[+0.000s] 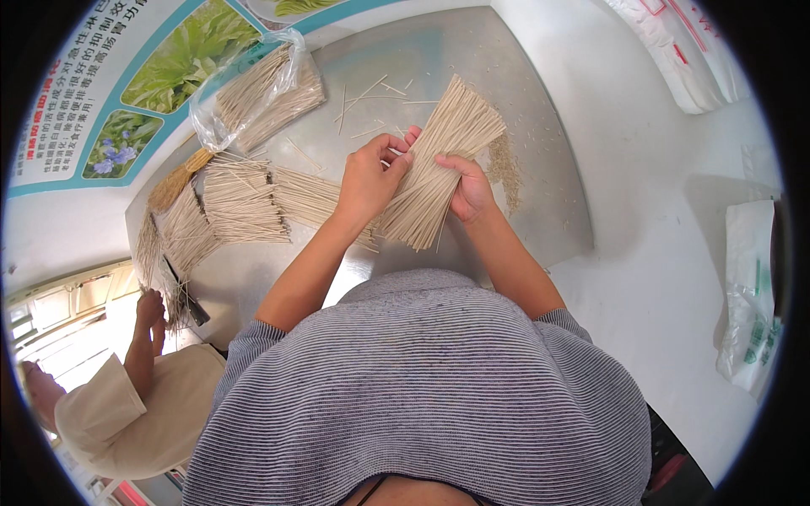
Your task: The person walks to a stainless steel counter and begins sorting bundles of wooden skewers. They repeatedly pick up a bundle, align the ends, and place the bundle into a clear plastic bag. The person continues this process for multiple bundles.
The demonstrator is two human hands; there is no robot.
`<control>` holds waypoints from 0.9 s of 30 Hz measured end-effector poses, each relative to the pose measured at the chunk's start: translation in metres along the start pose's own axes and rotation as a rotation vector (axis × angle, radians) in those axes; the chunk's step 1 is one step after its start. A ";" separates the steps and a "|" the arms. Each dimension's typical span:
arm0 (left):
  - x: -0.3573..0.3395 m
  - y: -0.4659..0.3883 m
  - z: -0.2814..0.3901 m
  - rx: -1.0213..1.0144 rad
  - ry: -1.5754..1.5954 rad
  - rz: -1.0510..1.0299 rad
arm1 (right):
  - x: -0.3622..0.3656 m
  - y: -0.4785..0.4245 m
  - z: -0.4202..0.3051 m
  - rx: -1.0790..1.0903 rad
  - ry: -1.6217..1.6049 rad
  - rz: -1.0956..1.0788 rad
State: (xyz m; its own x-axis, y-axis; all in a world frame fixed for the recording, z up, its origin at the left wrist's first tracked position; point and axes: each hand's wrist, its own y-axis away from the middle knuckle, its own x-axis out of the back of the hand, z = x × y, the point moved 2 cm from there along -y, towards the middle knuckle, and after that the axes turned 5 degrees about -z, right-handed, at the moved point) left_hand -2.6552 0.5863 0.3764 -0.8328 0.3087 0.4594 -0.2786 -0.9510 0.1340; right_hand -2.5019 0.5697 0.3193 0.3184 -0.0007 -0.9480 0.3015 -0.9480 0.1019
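Observation:
A thick bundle of dried noodles (pixel 452 126) is raised slantwise over the metal tabletop, its lower end fanned out. My right hand (pixel 471 190) grips it from the right, thumb laid across the front. At the bundle's left edge my left hand (pixel 373 180) has thumb and fingertips pinched together on it, some fingers partly hidden behind the strands. Under and beside my left forearm lies a row of loose noodles (pixel 307 190). Further left is another flat pile of noodles (pixel 243 199).
A clear plastic bag of noodles (pixel 272 95) lies at the back left, near a straw brush (pixel 183 180). Broken bits (pixel 505 167) litter the metal tabletop (pixel 544 215). At the left, a co-worker's hands (pixel 152 310) are at more noodles. Plastic packaging (pixel 750 291) hangs at the right.

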 end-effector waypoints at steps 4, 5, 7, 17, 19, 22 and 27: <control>-0.001 -0.002 -0.006 0.017 0.025 0.009 | 0.002 0.000 0.001 0.003 -0.003 0.014; -0.001 -0.003 -0.006 0.020 0.031 0.015 | 0.004 -0.001 0.003 0.008 0.003 0.018; 0.000 -0.002 -0.004 0.051 0.015 0.013 | 0.006 -0.001 0.004 0.011 0.019 0.022; -0.003 0.000 -0.004 0.057 0.073 -0.035 | 0.002 -0.001 0.007 0.105 0.076 0.179; -0.003 0.000 -0.004 0.124 0.199 -0.071 | 0.007 -0.003 0.008 0.104 0.088 0.220; 0.002 -0.005 -0.014 0.261 0.429 -0.141 | 0.014 -0.003 0.002 0.070 0.083 0.262; 0.015 -0.013 -0.035 0.248 0.381 0.004 | 0.017 -0.002 -0.021 0.210 -0.086 0.212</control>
State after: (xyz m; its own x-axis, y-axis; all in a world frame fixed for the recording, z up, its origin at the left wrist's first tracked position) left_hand -2.6812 0.6042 0.3506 -0.9633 0.2448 0.1102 -0.1908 -0.9130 0.3606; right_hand -2.4780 0.5783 0.3097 0.2741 -0.2238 -0.9353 0.0414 -0.9689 0.2439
